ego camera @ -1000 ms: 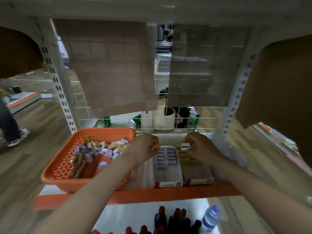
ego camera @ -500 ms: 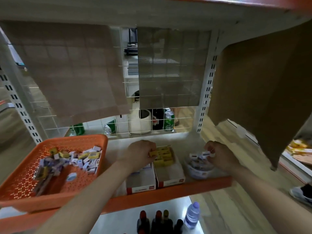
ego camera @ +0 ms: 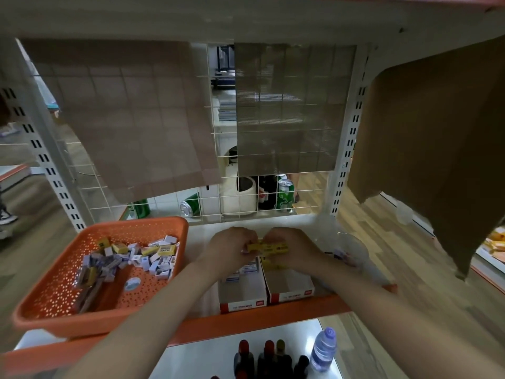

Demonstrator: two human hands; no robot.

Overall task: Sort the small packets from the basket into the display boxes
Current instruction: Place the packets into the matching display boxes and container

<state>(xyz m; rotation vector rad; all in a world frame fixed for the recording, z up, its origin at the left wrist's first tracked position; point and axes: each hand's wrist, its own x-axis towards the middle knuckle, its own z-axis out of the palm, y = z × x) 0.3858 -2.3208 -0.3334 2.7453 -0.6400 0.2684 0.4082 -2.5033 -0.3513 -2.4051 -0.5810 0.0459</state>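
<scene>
the right hand (ego camera: 292, 250) has come in from the clear bowl (ego camera: 352, 246) on the right, and it now meets the left hand (ego camera: 232, 250) over the back of the two boxes. the view has also swung a little to the left. both hands have their fingers curled in and together pinch a short row of yellow packets (ego camera: 269, 247), the left at one end and the right at the other. the row is held level, just above the boxes. how many packets are in it is too blurred to tell.

under the hands, the left box (ego camera: 243, 292) has blue packets (ego camera: 247, 268) at its back and a bare floor in front. the right box (ego camera: 289, 283) stands touching it, also bare in front. both sit at the orange shelf edge (ego camera: 207, 328).

left of the boxes, apart from them, is the orange basket (ego camera: 90, 322), with loose packets (ego camera: 153, 255) heaped toward its back. the bowl is just right of the right wrist.

behind the wire back of the shelf stand green cans (ego camera: 284, 195). on the shelf below are dark bottles (ego camera: 269, 356) and a water bottle (ego camera: 323, 348).
</scene>
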